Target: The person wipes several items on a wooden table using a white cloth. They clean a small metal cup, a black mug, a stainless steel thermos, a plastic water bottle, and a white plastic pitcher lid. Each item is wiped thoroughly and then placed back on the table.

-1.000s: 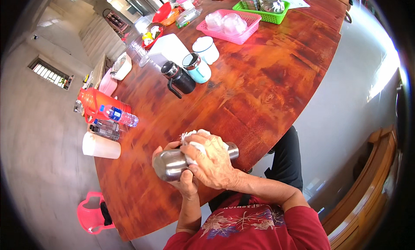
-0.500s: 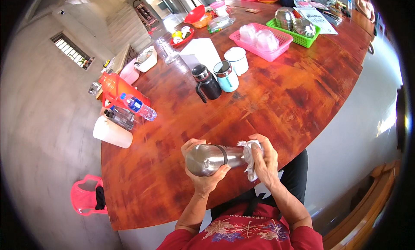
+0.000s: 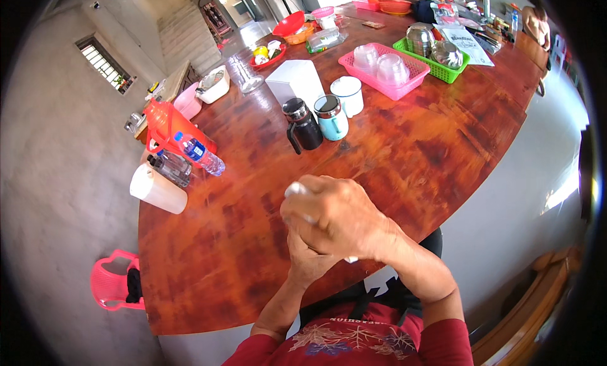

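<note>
Head | white cloth (image 3: 296, 189) inside curled right hand (image 3: 336, 215) | left hand (image 3: 308, 257) beneath, grip unclear

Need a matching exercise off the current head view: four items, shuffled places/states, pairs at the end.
Column 1
1. right hand
2. black mug
3. pink basket
4. pink chair

Column 2
A. directly beside the light-blue mug
B. off the table, past its left edge in the picture
C. overlapping the left hand in view, with white cloth showing at its fingers
D. holding clear containers

Pairs: 1-C, 2-A, 3-D, 4-B
</note>
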